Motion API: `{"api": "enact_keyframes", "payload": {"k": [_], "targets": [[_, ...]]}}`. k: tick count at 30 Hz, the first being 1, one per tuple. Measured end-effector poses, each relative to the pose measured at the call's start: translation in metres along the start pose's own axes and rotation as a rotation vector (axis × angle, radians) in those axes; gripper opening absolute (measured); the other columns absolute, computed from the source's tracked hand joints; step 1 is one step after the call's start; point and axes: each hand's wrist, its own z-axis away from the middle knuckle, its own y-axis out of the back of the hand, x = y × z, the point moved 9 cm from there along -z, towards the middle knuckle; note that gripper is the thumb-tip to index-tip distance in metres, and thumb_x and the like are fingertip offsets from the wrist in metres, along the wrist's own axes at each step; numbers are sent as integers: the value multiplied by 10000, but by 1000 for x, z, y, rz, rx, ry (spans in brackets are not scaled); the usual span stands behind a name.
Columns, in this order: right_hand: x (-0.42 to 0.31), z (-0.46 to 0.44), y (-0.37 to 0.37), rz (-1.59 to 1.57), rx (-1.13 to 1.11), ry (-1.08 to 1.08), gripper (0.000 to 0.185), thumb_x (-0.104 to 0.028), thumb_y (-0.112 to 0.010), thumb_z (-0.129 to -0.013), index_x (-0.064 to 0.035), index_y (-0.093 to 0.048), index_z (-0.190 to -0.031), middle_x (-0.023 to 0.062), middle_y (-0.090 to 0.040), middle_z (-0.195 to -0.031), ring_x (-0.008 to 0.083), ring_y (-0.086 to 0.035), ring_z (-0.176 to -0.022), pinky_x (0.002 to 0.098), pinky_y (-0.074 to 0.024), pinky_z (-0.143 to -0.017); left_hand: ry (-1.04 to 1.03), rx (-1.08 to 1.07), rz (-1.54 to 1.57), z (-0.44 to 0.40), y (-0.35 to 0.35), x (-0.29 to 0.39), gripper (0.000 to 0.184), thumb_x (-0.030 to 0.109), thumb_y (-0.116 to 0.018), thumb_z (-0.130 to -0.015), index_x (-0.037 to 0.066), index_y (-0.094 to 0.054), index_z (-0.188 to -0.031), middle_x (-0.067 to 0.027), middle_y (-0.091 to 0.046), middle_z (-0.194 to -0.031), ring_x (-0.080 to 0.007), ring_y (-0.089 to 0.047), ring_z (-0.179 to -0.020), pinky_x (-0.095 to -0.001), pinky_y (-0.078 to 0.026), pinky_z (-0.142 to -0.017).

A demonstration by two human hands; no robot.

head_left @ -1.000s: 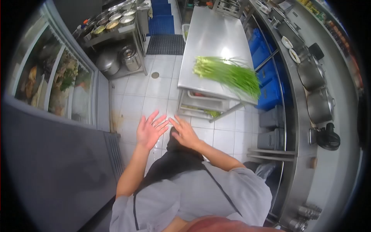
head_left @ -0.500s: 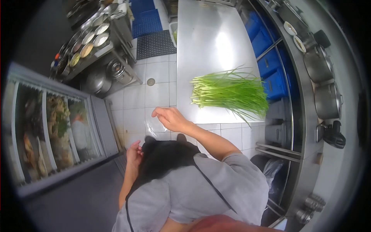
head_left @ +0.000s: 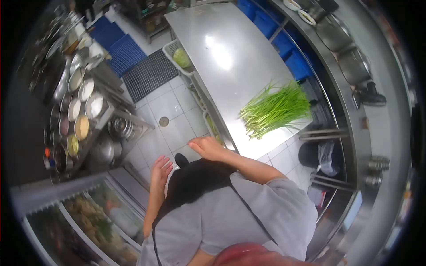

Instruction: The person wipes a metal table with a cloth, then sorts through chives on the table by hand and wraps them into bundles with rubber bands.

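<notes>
Long green stalks (head_left: 277,108) lie in a loose bunch on the near right part of the steel table (head_left: 230,57), their pale ends toward the left. My right hand (head_left: 206,147) is in front of my apron, left of the table's near corner, its fingers curled together; whether anything is inside cannot be seen. Lower and further left, my left hand (head_left: 161,170) has its fingers apart and holds nothing. Neither hand touches the stalks.
A glass-fronted fridge (head_left: 104,217) stands at the lower left. Bowls of ingredients (head_left: 82,127) sit on a stand at the left. Basket (head_left: 181,57) with a green vegetable projects beside the table. A black bin (head_left: 309,154) is at right; pots (head_left: 354,64) line the right counter.
The view has turned, so the table now slants and the fridge sits lower. My hands have moved apart from their raised, open pose, and the right fingers have curled.
</notes>
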Motion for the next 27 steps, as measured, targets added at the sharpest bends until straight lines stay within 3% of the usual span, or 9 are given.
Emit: {"api": "enact_keyframes", "payload": {"k": [3,6,9,13,15,18,22,27], "targets": [[-14,-31,0,-13,74,-16,324,-269,-550,-1051,-14,-736,-1125,229,-743,-1067,450,-690,-987,521,-543,-864,29,-77,8,-52,16,33,559,293,-599,-1044,42,-471,-1527,-217,-542,-1498,-333,-614,-1269,-450,-520,-1069],[-17,-53,6,0,94,-68,318,-235,-612,-1009,-2,-733,-1188,226,-748,-1118,421,-705,-1031,476,-549,-925,-13,-177,28,-95,-1,74,553,342,-574,-1052,39,-499,-1509,-210,-542,-1502,-341,-582,-1314,-472,-476,-1124],[-2,-67,14,53,165,-118,292,-204,-616,-996,-19,-734,-1189,215,-742,-1141,405,-710,-1018,474,-556,-908,27,-237,105,-121,-50,111,542,348,-608,-1032,35,-545,-1470,-205,-559,-1479,-334,-595,-1288,-465,-492,-1099],[15,-100,37,58,236,-243,245,-159,-636,-980,-49,-742,-1172,186,-735,-1117,382,-715,-989,450,-567,-876,57,-287,214,-154,-121,152,460,321,-622,-1014,41,-602,-1378,-184,-635,-1313,-309,-649,-1154,-426,-552,-971],[24,-127,53,24,282,-253,250,-186,-669,-986,-38,-739,-1174,171,-723,-1043,338,-728,-880,416,-579,-798,93,-346,235,-163,-160,175,406,310,-604,-1023,39,-623,-1325,-167,-669,-1215,-286,-669,-1074,-413,-564,-925],[38,-179,85,32,335,-231,221,-140,-684,-985,-20,-743,-1160,179,-722,-1027,332,-724,-832,388,-570,-735,98,-358,171,-201,-200,204,336,251,-619,-1018,39,-645,-1277,-125,-688,-1088,-242,-673,-983,-388,-569,-860],[70,-264,130,-18,382,-203,227,-148,-692,-990,-5,-740,-1160,186,-721,-1022,335,-723,-825,387,-566,-726,55,-274,37,-263,-230,246,219,135,-662,-983,68,-673,-1191,-45,-662,-929,-175,-638,-830,-339,-547,-753],[70,-378,200,-56,422,-50,226,-136,-701,-981,-14,-742,-1167,171,-723,-1014,309,-718,-802,376,-567,-713,103,-101,-64,-324,-254,305,234,135,-631,-987,91,-680,-1211,-5,-639,-891,-124,-587,-763,-301,-514,-695]]}}
